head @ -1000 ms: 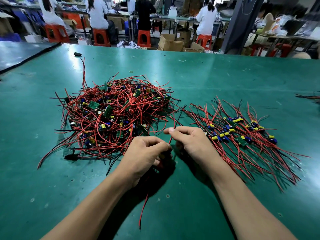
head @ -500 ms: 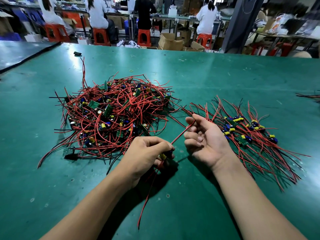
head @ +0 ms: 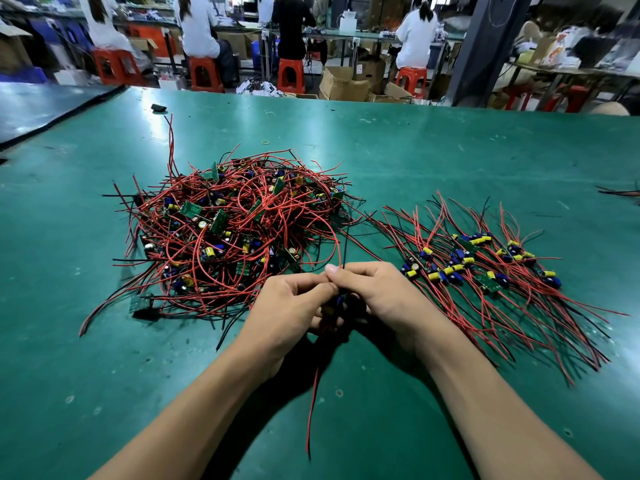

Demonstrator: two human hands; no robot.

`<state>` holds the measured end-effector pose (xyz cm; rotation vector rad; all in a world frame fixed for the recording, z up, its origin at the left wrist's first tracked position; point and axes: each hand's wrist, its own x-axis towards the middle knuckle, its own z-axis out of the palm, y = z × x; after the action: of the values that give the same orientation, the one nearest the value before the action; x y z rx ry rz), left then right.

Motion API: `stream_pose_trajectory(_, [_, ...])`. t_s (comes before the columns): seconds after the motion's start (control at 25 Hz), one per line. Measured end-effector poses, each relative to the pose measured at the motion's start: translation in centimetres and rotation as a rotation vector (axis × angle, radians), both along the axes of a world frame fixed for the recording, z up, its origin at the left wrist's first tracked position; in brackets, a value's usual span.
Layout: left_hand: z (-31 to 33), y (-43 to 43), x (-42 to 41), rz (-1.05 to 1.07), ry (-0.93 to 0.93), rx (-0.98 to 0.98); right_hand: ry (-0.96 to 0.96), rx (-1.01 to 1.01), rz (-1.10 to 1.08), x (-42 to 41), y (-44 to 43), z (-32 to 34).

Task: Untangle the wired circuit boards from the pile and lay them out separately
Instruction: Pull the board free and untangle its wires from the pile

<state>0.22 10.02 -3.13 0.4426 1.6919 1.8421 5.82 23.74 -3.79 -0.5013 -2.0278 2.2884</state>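
Gripping one wired circuit board with left hand and right hand, fingers curled, fingertips touching, above the near worktop. Working between tangled pile on the left and laid-out boards on the right.

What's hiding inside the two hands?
A wired circuit board: blue and yellow parts peek between the left hand and right hand, a red wire hanging below. Fingers cover the rest.
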Motion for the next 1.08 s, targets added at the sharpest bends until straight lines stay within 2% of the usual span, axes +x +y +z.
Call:
stream_pose_trajectory(0.12, [0.2,-0.1,-0.1,0.002,0.005,-0.008,-0.010,0.071,-0.074,-0.3,0.1,0.0])
stream_pose_trajectory(0.36, [0.3,-0.2,-0.2,-0.009,0.017,-0.060,0.004,-0.033,-0.272,-1.3,0.9,-0.2])
stream_pose_trajectory(0.56, [0.4,-0.4,-0.1,-0.048,0.005,-0.084,0.030,-0.241,-0.379,-1.4,2.1,0.3])
stream_pose_trajectory(0.76, [0.7,-0.4,-0.1,-0.050,0.008,-0.098,0.030,-0.450,-0.340,-1.1,3.0,0.6])
stream_pose_trajectory(0.92, [0.8,-0.6,-0.2,-0.040,-0.016,-0.095,0.087,-0.463,-0.357,-1.2,3.2,0.2])
stream_pose_trajectory(1.08, [0.8,-0.5,-0.2,-0.052,-0.012,-0.093,0.160,-0.372,-0.434,-1.4,3.5,-0.2])
